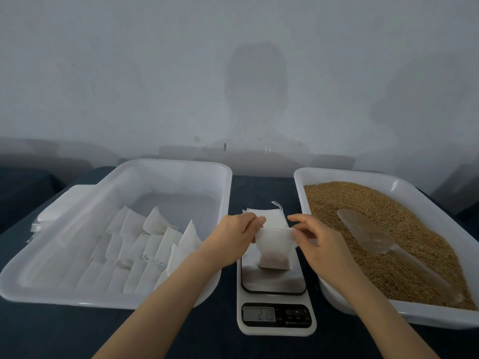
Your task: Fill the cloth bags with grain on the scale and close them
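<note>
left hand (233, 235): I see the fingers curled, with thumb and fingertips pinching the top left corner of the cloth bag (276, 246).
right hand (320, 243): thumb and forefinger pinch the bag's top right corner, and the other fingers are loosely bent.
cloth bag: I see it held upright between both hands, its darker, fuller bottom resting on the steel plate (272, 281).
scale (277, 329): it stands on the dark table (64, 332) between the two trays, with its display end toward the near edge.
display (259, 314): I read the blurred digits as 219. Beside them are a power symbol, M and T; the small print below I cannot read.
grain (420, 250): it fills the right tray (363, 174), and a clear scoop (368, 235) lies on it.
left tray (176, 165): it holds rows of white bags (145, 244).
flat bags (269, 216): these lie just behind the scale.
</note>
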### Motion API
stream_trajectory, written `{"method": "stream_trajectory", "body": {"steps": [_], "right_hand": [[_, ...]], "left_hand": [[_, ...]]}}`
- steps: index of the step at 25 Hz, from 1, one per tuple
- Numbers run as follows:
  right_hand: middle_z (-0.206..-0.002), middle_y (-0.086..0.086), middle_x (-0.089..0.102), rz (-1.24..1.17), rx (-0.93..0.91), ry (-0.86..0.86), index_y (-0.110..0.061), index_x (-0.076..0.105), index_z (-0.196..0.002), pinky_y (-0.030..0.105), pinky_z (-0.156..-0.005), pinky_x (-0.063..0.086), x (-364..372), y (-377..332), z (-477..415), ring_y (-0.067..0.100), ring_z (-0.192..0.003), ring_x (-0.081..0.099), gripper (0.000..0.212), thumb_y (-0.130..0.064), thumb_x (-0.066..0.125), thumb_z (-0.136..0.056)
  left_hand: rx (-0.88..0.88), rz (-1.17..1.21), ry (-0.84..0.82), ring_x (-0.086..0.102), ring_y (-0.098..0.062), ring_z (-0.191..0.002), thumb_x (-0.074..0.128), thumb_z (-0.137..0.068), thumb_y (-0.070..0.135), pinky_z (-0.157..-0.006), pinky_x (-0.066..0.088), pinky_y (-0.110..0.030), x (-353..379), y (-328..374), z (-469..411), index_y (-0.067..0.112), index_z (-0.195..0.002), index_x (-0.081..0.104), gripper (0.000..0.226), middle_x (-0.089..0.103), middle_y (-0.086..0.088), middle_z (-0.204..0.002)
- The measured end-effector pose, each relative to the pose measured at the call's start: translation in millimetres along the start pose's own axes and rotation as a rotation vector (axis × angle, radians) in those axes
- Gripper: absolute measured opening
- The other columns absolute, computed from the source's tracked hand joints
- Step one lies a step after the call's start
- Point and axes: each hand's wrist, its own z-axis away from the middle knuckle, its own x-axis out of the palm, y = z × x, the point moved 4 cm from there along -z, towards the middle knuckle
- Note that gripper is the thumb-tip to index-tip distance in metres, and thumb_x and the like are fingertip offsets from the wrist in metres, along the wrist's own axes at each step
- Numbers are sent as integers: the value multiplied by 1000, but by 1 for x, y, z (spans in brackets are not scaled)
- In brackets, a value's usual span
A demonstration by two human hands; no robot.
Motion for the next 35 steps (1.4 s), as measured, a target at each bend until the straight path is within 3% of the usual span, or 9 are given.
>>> {"method": "stream_trajectory", "body": {"steps": [7,11,14,17,23,26,29,32,35], "right_hand": [[-95,-14,66,4,6,17,-26,60,-118,-2,-74,36,0,3,0,-15,-94,53,28,-15,57,-92],[-94,-16,65,32,8,10,-27,60,-118,-5,-74,33,0,3,0,-22,-92,50,29,-16,58,-91],[-92,-16,65,37,10,-4,-25,61,-117,-5,-73,33,1,3,0,-20,-91,51,28,-16,59,-91],[-93,-14,65,47,9,5,-25,62,-116,-4,-73,34,0,2,0,-18,-92,52,27,-16,59,-91],[-86,-16,63,110,11,-47,-26,68,-106,2,-71,38,2,2,0,-5,-83,56,18,-21,61,-90],[-86,-15,67,65,-17,-20,-23,71,-98,5,-72,40,-1,-2,1,-1,-83,59,13,-19,61,-90],[-84,-16,68,-6,-53,-40,-23,72,-93,8,-72,42,-1,-7,3,-2,-84,59,11,-19,62,-89],[-82,-20,68,-66,-80,-63,-26,71,-91,7,-70,43,-1,-11,5,-2,-81,61,13,-18,61,-90],[-84,-20,68,-174,-49,43,-32,65,-98,8,-70,46,-8,-8,4,-1,-80,63,17,-21,53,-93]], "left_hand": [[-28,-28,-47,60,-11,-76,44,-99,41,-66,41,-13,0,1,1,13,-86,61,35,65,1,-81],[-25,-119,-98,51,-5,-67,62,-89,42,-60,37,-14,4,-1,2,24,-94,61,19,55,11,-72],[19,-245,-139,51,-7,-71,64,-89,35,-61,36,-15,8,-2,1,22,-104,63,20,52,13,-73],[34,-213,-138,54,-12,-75,64,-90,29,-68,41,-21,8,-3,-1,20,-103,64,16,57,9,-77],[29,-121,-72,52,-5,-69,62,-91,19,-59,35,-4,5,-6,-2,21,-90,64,3,55,16,-69],[27,29,-24,59,-2,-76,66,-88,22,-68,42,-10,2,-4,0,31,-87,61,10,65,13,-81],[35,34,-150,62,-3,-91,75,-78,41,-80,51,-21,7,-2,4,38,-99,62,25,68,16,-97],[25,-37,-156,59,-1,-74,71,-81,42,-70,49,-20,6,5,4,37,-80,64,9,64,19,-77],[-46,55,-31,49,1,-52,69,-84,31,-53,40,-12,-15,3,2,29,-63,56,25,53,19,-55]]}}
